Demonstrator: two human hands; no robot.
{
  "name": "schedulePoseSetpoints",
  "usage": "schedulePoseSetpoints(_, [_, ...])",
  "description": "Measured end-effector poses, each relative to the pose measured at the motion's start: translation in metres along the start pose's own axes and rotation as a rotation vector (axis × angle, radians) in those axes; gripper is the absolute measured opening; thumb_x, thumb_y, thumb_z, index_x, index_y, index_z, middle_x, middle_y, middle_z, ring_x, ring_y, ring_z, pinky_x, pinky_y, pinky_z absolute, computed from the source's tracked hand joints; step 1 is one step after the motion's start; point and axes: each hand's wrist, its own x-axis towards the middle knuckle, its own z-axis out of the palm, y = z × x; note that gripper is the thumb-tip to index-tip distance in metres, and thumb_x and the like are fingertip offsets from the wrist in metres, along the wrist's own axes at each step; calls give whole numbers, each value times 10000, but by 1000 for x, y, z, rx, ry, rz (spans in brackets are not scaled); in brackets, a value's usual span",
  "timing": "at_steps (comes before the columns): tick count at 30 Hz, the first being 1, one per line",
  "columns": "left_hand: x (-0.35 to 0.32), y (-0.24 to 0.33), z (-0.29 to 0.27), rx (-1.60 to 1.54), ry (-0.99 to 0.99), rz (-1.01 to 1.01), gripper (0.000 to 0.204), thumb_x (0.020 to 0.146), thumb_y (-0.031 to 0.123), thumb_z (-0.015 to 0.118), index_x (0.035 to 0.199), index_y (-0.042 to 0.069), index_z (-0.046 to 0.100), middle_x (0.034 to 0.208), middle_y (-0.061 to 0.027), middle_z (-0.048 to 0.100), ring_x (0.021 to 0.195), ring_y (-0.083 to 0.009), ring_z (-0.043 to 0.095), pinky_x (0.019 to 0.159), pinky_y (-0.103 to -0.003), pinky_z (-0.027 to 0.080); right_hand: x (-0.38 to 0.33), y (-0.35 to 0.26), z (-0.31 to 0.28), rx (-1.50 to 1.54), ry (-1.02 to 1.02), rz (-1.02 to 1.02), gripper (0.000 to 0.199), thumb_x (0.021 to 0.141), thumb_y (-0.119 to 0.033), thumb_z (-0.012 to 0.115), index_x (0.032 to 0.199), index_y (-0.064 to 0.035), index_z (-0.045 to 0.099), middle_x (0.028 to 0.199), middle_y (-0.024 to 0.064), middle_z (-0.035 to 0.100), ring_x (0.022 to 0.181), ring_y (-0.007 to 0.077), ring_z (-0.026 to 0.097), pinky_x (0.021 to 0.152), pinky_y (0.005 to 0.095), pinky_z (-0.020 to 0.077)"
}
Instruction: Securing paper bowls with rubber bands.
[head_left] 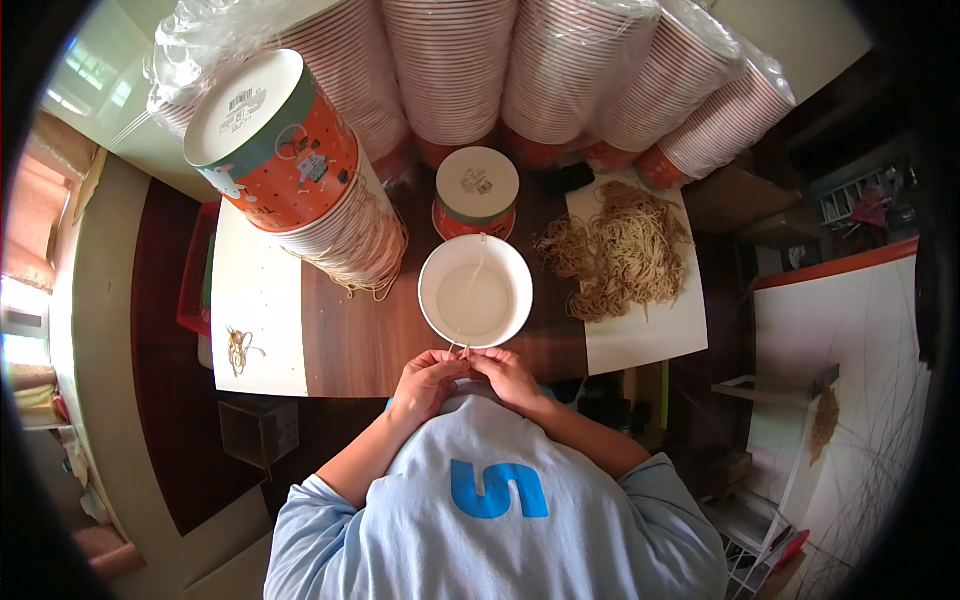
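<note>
An open white bucket (430, 290), mouth up, is positioned at the near edge of the tabletop (350, 350), with a thin cord (472, 284) running across its interior from far rim to near rim. The fingers (487, 364) of the left hand (425, 383) and right hand (511, 380) are close together at the near rim, each set pinched closed on the cord. An inverted bucket stack (478, 187) stands just beyond; a tangled cord pile (645, 250) lies to the right.
</note>
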Motion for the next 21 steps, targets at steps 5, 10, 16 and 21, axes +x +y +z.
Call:
schedulePoseSetpoints(5, [-2,0,6,89,66,52,43,834,35,612,838,51,572,834,-83,653,767,-173,639,596,-233,457,-1,-1,-1,-173,21,-73,226,904,-150,546,1031,13,637,956,56,663,859,105,602,789,235,476])
schedulePoseSetpoints(10, [2,-6,0,291,93,242,71,828,35,635,851,24,569,837,-81,652,784,-160,643,663,-250,508,1,-1,-1,-50,35,-36,206,886,-142,569,1008,6,646,943,55,663,855,113,608,798,237,475])
schedulePoseSetpoints(16, [2,-8,5,510,93,427,59,825,-22,614,867,-14,573,842,-86,649,749,-155,645,708,-250,522,2,1,-2,255,31,110,193,877,-163,567,980,-26,657,928,38,658,836,106,591,767,233,452])
schedulePoseSetpoints(21, [-2,-9,6,719,121,533,91,819,-24,601,907,-34,580,856,-69,647,754,-127,621,687,-232,500,10,16,-12,432,-46,244,216,888,-201,545,992,-48,656,940,28,652,826,102,572,735,231,429])
